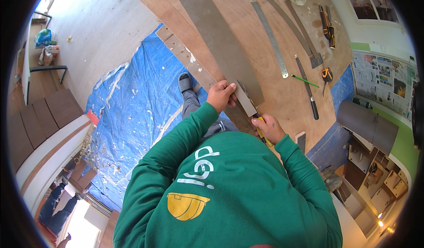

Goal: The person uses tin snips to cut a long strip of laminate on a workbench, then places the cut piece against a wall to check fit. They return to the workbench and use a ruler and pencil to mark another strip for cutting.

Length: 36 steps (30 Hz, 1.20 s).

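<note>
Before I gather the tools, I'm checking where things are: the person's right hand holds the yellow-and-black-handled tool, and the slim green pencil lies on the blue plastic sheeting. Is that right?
Not quite: the slim green pencil lies on the brown wooden worktop, as the head view shows. The right hand does hold the yellow-and-black-handled tool.

The sweater (247, 182) is green and loose, its long sleeves (165, 148) the same green down to the cuffs. Past the sweater's cuffs, the left hand (222, 94) and right hand (270, 128) are bare. On the sweater's front, a yellow helmet print (187, 206) with thin outlines neighbours rounded white letters (203, 167). Beyond the sweater's hem show grey trousers (191, 103) and a dark shoe (185, 83).
</note>
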Each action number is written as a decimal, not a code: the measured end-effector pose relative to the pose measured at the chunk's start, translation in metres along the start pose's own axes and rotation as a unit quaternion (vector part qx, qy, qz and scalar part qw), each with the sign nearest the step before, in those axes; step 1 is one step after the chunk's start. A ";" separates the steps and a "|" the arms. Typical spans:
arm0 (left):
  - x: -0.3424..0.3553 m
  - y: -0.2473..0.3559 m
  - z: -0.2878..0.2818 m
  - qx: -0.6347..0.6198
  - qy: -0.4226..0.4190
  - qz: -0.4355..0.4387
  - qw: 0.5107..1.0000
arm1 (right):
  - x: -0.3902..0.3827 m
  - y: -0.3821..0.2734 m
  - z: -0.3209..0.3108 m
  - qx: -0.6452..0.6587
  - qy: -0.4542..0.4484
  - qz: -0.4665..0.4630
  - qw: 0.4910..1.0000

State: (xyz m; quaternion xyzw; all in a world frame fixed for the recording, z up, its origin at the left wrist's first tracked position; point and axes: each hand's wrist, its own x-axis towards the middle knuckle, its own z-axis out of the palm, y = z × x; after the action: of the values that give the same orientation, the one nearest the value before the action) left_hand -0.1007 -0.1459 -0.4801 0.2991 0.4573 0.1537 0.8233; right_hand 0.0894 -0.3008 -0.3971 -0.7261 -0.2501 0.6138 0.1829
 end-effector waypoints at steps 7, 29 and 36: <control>0.001 -0.004 0.001 -0.001 -0.002 0.002 1.000 | -0.002 0.003 0.000 0.013 0.002 0.003 1.000; 0.012 -0.008 -0.002 -0.011 0.026 0.036 0.999 | -0.006 -0.008 0.002 0.047 -0.027 0.032 0.998; 0.011 -0.009 -0.001 -0.017 0.027 0.038 0.999 | -0.011 -0.016 0.007 0.057 -0.011 0.038 0.998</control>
State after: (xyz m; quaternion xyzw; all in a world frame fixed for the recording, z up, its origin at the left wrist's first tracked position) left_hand -0.0963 -0.1467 -0.4936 0.2984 0.4647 0.2004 0.8092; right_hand 0.0794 -0.2940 -0.3804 -0.7167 -0.1893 0.6414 0.1977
